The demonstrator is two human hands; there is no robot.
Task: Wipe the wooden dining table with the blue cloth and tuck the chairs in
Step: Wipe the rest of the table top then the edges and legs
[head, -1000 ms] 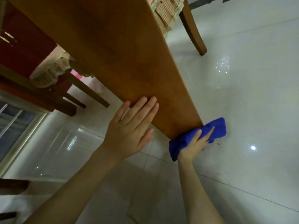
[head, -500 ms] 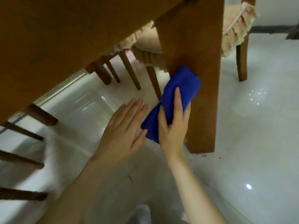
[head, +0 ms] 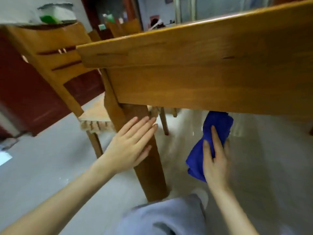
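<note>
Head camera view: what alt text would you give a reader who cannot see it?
A person's right hand holds a bunched blue cloth just under the side rail of a wooden dining table, seen from low down. The left hand lies flat on the near table leg, and a wooden chair stands past the corner.

Head view — low, close beside table [head: 203,85]

I can read no words, numbers or signs here. The green-and-white pack [head: 55,14], well up and away from my left hand [head: 130,145], is too blurred to make out.
</note>
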